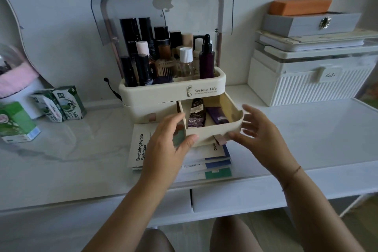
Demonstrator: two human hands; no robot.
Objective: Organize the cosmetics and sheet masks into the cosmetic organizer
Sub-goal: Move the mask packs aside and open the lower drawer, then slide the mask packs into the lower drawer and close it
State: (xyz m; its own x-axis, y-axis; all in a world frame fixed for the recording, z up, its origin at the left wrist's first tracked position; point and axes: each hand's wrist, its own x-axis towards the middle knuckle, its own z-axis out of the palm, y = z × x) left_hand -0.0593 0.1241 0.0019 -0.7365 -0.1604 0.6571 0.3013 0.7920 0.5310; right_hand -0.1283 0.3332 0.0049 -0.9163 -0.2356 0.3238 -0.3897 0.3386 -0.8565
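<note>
1. A cream organizer (171,92) stands at the middle of the desk (306,139), near its back edge, with its clear lid (184,12) raised.
2. Its top tray is packed with upright bottles (186,57) and tubes of make-up.
3. Below the tray, the right-hand drawer (206,135) is pulled out toward me. A dark tube (196,114) and a purple tube (217,115) lie inside it, side by side.
4. My left hand (167,145) grips the drawer's front left corner, thumb on the front face and fingers curled over the left wall.
5. My right hand (259,137) is open with fingers spread, just beside the drawer's front right corner. The thumb tip is at the front face near the brown pull tab; I cannot tell whether it touches.
6. A stack of sheet masks (141,149) lies flat on the desk by the front edge, partly under the drawer and my left hand.
7. Milk cartons (63,104) sit toward the desk's left edge.
8. A white ribbed box (311,86) sits at the back right corner, with a grey case (311,23) and an orange block (298,6) stacked on top.
</note>
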